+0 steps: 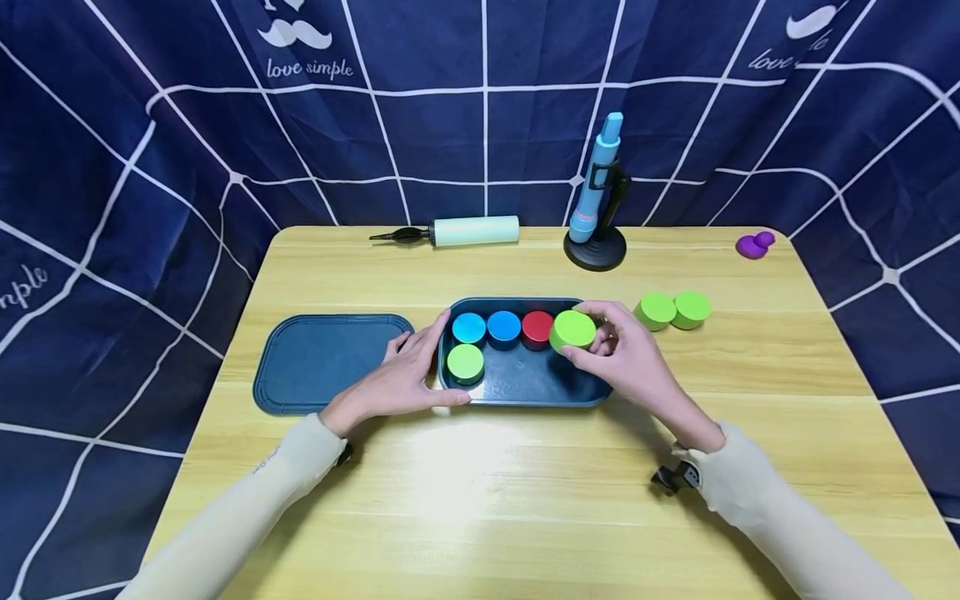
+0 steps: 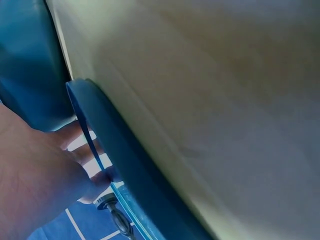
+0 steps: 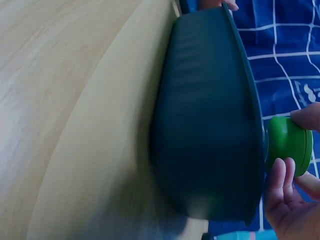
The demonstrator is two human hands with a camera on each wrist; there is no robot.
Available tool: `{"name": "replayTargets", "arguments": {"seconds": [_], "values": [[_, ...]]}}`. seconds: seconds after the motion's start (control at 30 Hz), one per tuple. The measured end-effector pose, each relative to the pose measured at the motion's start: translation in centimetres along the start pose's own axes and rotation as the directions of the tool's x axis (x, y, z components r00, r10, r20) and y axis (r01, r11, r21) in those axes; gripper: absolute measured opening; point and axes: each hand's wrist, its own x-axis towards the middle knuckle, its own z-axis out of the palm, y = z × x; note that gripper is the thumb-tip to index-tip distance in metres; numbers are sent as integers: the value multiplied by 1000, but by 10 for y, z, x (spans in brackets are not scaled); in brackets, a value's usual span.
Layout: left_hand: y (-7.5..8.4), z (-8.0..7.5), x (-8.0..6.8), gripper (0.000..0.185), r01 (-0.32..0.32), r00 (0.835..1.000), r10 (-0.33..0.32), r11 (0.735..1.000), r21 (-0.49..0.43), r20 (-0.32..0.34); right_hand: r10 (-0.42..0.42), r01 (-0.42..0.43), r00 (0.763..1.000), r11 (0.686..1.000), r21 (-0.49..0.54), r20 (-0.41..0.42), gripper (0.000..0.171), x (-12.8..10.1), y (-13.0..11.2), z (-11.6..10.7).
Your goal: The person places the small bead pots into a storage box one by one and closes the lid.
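Head view: centre of frame, a dark tray (image 1: 525,392) on a wooden table (image 1: 480,500), both hands at it.
Right hand (image 1: 626,358): fingers and thumb curled round a green disc (image 1: 573,330), holding it by the rim, flat face tilted toward the camera.
Disc, place: over the tray's upper right corner, just right of the red disc (image 1: 537,327); whether it touches the tray floor cannot be told.
Disc, right wrist view: green disc (image 3: 290,144) at right of frame, pinched between fingertips (image 3: 280,175) below and a finger above, just beyond the tray's rim (image 3: 257,125).
Left hand (image 1: 405,375): rests against the tray's left end, fingers fairly straight along the rim, thumb along the near edge; steadying, holding nothing else.
Left wrist view: left hand (image 2: 40,175) at lower left of frame, fingers against the tray edge (image 2: 95,130).
Tray contents: upper row, left to right, light blue disc (image 1: 468,327), blue disc (image 1: 504,327), red disc; lower row, one green disc (image 1: 465,362) at left.
Key relation: open floor lies below and left of the held disc, in the lower row right of the seated green one; the right hand is the nearer.
Disc axis: short cylinder, flat faces up when seated.
Outside tray: two green discs (image 1: 671,310) on the table to the right, touching; lid (image 1: 322,358) to the left.
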Motion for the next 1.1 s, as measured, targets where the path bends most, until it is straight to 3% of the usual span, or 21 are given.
{"name": "replayTargets", "arguments": {"seconds": [0.4,0.6,0.83,1.1], "values": [[-2,1,-2,131,-10,1000,10,1000,-2,-8,-63,63,990,998,-2,128,55,8,-2,39],[-3,0,-2,131,-15,1000,15,1000,1,-25,-91,102,978,993,-53,188,59,13,-3,45],[-2,1,-1,130,-5,1000,5,1000,0,-17,-59,97,957,988,-123,284,62,16,-2,52],[1,3,-1,130,-9,1000,9,1000,11,-16,-69,130,947,976,-176,313,60,16,-2,62]]}}
